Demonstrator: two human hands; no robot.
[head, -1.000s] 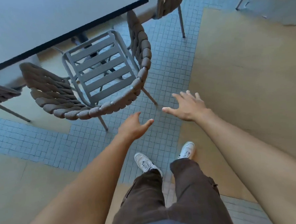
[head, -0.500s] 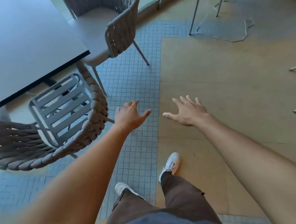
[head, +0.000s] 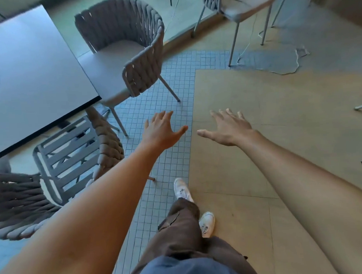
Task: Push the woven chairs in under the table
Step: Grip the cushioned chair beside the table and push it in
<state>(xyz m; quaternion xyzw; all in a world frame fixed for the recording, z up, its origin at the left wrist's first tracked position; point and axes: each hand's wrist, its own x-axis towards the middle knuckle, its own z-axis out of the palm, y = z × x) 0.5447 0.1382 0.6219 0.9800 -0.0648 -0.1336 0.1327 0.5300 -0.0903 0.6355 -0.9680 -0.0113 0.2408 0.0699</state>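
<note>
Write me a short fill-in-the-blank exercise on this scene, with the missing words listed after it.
1. Both the left hand and the right hand are open and hold ____.
2. The grey woven chair with the cushioned seat stands at the corner of the grey rectangular ____.
3. The nearer woven chair has a seat of bare metal ____.
4. The person wears white ____.

Missing words: nothing; table; slats; shoes

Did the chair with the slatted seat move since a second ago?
Cannot tell. The camera swung right, so the slatted chair slid left in view, but its seat tucks under the table edge about as before.
</note>
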